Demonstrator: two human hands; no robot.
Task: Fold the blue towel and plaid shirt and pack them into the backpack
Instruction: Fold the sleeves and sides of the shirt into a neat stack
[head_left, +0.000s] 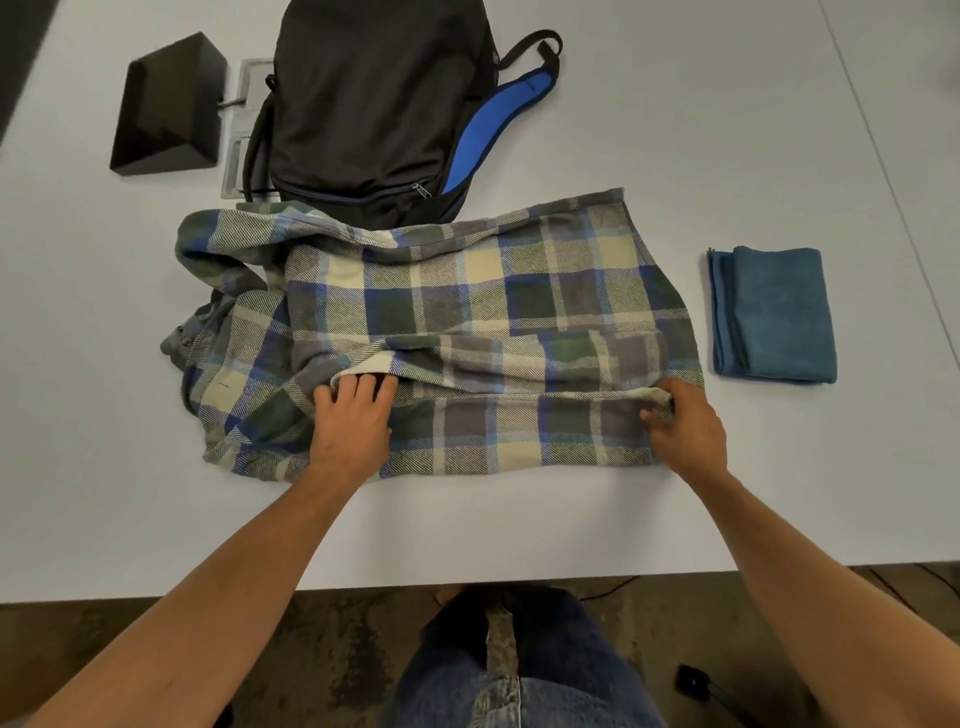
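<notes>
Two hands are working the plaid shirt (467, 322), which is lying spread across the middle of the frame on the white table (675, 130). At lower centre, the left hand (353, 421) is curling its fingertips under a folded edge of the cloth, while the right hand (685, 421) is pinching the hem at the shirt's right end. Right of the shirt, apart from it, the blue towel (776, 314) is lying folded. At upper centre the black backpack (374, 104) is lying zipped, its lower edge touching the shirt; a black wedge-shaped block (166, 104) is sitting at upper left.
</notes>
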